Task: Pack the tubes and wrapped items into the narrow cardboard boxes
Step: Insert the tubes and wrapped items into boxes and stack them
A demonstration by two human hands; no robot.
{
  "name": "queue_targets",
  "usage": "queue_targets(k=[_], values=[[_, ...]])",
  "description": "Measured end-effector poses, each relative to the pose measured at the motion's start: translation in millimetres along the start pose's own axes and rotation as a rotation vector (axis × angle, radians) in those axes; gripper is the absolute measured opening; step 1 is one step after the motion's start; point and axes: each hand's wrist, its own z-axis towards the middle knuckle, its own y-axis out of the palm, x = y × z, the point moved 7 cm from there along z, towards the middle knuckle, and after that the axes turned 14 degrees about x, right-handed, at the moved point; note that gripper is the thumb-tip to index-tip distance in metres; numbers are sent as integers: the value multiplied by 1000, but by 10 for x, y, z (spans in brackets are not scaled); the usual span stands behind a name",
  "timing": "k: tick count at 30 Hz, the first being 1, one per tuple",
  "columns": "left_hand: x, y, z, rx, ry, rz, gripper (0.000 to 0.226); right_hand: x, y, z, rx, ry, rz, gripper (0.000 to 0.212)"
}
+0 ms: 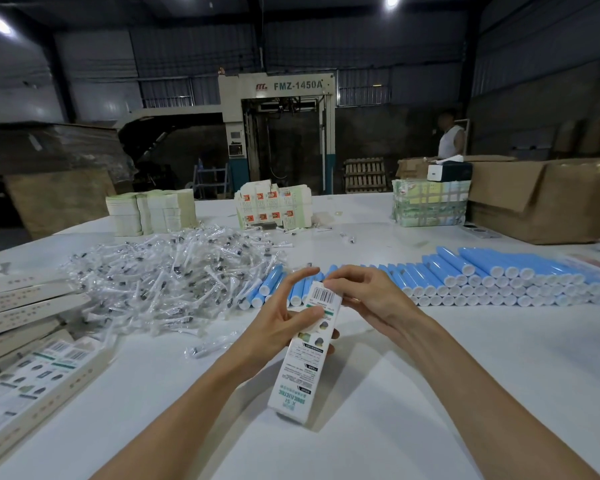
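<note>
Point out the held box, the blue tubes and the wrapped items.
held box (300, 375), head view, printed front face.
blue tubes (492, 289), head view, white-capped ends of the stack.
wrapped items (174, 271), head view, middle of the heap.

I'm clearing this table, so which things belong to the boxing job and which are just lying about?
Job: narrow box gripped by left hand, right hand pinching its top; blue tubes; heap of wrapped items; stacked boxes at left.
Lying about: big brown carton; strapped bundle; wooden pallet; FMZ-1450A machine.
</note>
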Motion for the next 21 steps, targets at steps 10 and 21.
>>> queue_targets(k=[10,21], values=[[13,-153,63,170,45,-12,45,-28,134,-55,-75,-88,47,19],[8,-151,52,216,66,2,35,29,134,-23,30,-215,-87,15]])
